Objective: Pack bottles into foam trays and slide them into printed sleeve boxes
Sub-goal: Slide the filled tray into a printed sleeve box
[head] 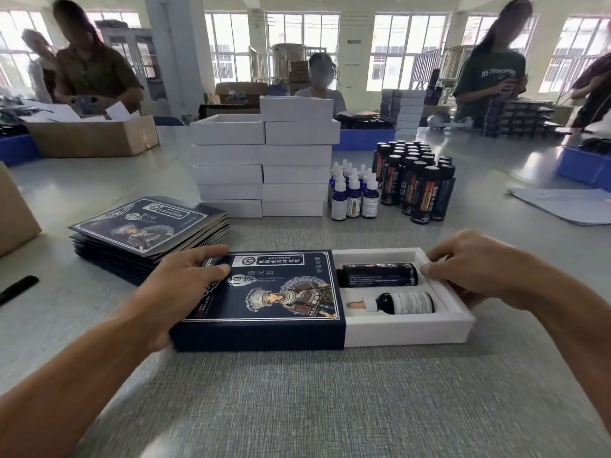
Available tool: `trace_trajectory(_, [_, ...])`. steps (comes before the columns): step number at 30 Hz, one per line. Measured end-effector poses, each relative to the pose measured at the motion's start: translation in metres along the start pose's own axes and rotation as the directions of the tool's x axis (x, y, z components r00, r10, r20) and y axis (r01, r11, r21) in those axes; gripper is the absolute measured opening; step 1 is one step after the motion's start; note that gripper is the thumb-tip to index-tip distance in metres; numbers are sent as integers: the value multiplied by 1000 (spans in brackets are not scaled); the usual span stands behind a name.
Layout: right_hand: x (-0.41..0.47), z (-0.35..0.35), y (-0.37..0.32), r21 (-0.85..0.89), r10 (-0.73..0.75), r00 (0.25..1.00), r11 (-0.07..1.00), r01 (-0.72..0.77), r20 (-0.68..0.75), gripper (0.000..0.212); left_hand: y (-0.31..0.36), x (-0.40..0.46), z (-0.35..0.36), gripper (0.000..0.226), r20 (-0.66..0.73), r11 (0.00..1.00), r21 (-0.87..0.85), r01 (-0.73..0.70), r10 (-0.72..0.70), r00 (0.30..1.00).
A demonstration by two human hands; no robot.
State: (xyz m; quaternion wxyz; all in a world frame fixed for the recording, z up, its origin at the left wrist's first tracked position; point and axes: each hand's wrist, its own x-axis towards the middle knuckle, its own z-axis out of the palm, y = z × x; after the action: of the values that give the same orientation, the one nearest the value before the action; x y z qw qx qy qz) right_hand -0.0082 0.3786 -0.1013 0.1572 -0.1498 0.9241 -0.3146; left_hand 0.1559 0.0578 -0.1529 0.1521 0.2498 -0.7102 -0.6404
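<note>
A dark blue printed sleeve box (264,299) lies flat on the table in front of me. My left hand (185,289) grips its left end, fingers curled over the top. A white foam tray (410,328) sticks out of the sleeve's right side, roughly half inside. In it lie a dark capped bottle (380,275) and a blue dropper bottle (403,303). My right hand (469,269) holds the tray's right end, fingers curled over its rim.
A stack of flat printed sleeves (148,229) lies at the left. Stacked white trays (264,166) stand behind, with blue dropper bottles (353,196) and dark bottles (416,183) to their right. Cardboard boxes, blue bins, papers and several people surround the table.
</note>
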Motion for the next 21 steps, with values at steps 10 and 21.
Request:
trace_trajectory(10, [-4,33,-17,276,-118,985,958,80,123,10,5,-5,6,33,38,999,32,-20,18,999])
trace_trajectory(21, [-11,60,-32,417,-258,942,896,150,215,14,5,-8,19,36,84,996,80,-48,41,996])
